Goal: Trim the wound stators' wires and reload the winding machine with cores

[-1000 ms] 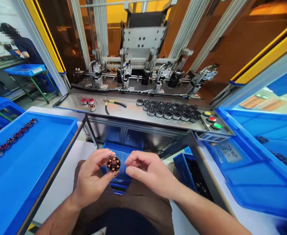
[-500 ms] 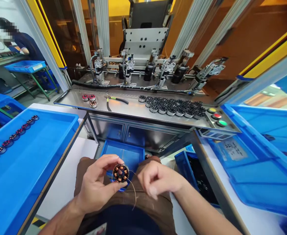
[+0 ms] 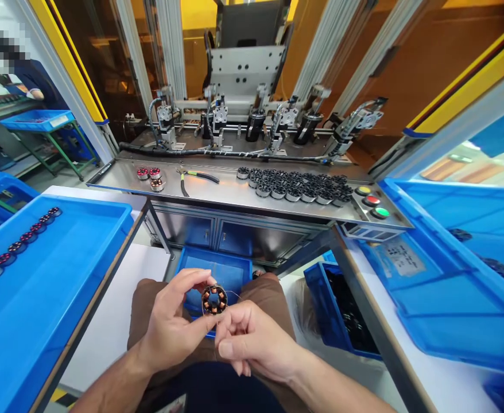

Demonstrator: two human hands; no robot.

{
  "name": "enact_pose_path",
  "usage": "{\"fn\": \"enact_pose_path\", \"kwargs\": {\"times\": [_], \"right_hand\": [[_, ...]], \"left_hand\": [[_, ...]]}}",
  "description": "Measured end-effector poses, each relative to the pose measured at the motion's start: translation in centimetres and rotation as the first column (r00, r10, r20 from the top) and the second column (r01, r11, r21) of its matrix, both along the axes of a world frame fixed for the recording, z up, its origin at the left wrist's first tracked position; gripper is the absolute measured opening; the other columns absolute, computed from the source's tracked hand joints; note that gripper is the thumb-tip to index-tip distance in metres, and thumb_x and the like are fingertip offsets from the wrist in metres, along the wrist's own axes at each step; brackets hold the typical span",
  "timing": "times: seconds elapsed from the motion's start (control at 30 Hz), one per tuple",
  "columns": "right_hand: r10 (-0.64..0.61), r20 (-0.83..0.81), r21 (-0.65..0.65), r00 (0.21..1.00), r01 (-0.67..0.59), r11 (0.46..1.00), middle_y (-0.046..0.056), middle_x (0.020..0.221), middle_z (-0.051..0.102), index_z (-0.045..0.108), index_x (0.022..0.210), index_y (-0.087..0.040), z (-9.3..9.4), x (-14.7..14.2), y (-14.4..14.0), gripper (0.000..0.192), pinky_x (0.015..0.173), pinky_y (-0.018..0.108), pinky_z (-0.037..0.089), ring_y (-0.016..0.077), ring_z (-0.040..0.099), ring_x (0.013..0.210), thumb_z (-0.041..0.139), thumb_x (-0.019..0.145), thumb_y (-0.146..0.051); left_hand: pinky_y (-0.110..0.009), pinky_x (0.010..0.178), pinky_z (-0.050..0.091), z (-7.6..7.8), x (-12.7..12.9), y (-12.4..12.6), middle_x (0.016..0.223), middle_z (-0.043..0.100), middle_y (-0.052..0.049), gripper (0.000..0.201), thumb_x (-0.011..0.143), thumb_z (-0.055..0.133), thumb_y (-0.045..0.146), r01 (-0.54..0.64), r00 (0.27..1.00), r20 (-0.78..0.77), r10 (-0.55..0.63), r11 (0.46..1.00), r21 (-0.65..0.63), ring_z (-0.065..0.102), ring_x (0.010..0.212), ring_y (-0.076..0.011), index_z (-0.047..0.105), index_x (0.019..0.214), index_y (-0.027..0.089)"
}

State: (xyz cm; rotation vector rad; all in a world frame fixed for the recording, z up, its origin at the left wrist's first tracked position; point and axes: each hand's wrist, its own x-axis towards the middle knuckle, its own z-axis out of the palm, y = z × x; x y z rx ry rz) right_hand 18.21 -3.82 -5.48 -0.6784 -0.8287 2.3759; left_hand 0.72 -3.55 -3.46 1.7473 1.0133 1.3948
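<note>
Over my lap, my left hand (image 3: 170,327) is closed on the rim of a wound motor stator (image 3: 208,306), a round black ring with copper coils inside. Its open face points up toward me. A thin wire arcs out from the stator's right side. Just below and right of the ring, my right hand (image 3: 252,338) has its fingers curled in, with thumb and fingertips pinched on a loose copper wire end. Much of that wire is hidden by the fingers.
Pliers (image 3: 200,175) lie on the metal ledge, right of several wound stators (image 3: 156,184). Many black stators (image 3: 295,186) stand beside the push buttons (image 3: 371,201). Blue trays (image 3: 84,246) flank me, the left one holding a row of stators. A co-worker (image 3: 32,74) is far left.
My right hand has moved left and down to the stator and closed on the loose wire. My left hand still holds the stator. The whole view has shifted slightly.
</note>
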Motion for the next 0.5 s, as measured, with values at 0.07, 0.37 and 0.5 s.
{"fn": "enact_pose_path", "kwargs": {"times": [0.07, 0.37, 0.5], "right_hand": [[0.001, 0.012, 0.045, 1.000, -0.002, 0.999, -0.004, 0.043, 0.061, 0.068, 0.066, -0.011, -0.4, -0.1, -0.3, 0.036, 0.032, 0.010, 0.037, 0.0025, 0.049, 0.031, 0.092, 0.059, -0.037], [-0.260, 0.020, 0.295, 0.966, 0.242, 0.924, 0.002, 0.059, 0.069, 0.070, 0.075, -0.012, 1.6, 2.7, 2.6, 0.039, 0.047, 0.018, 0.047, 0.0082, 0.060, 0.046, 0.083, 0.073, -0.049], [-0.323, 0.076, 0.354, 0.943, 0.277, 0.893, 0.000, 0.052, 0.063, 0.063, 0.067, -0.013, 2.4, 2.6, 2.5, 0.038, 0.045, 0.018, 0.039, 0.0067, 0.052, 0.042, 0.077, 0.081, -0.045]], "left_hand": [[-0.025, 0.090, 0.056, 0.1, 0.2, 0.0, 0.111, 0.067, -0.002, 0.068, 0.074, 0.079, 0.005, -0.009, 0.998, 0.061, 0.014, 0.996, -0.092, 0.066, 0.102, -0.0158, 0.056, 0.132, 0.033], [-0.024, 0.102, 0.051, 1.2, 0.3, 0.0, 0.130, 0.069, -0.002, 0.053, 0.088, 0.068, 0.012, 0.209, 0.956, 0.263, -0.127, 0.926, -0.314, 0.066, 0.118, -0.0151, 0.054, 0.133, 0.037], [-0.029, 0.108, 0.047, 1.1, 0.9, -0.1, 0.135, 0.065, -0.006, 0.052, 0.091, 0.065, 0.016, 0.308, 0.926, 0.323, -0.194, 0.883, -0.355, 0.062, 0.124, -0.0186, 0.050, 0.137, 0.033]]}}
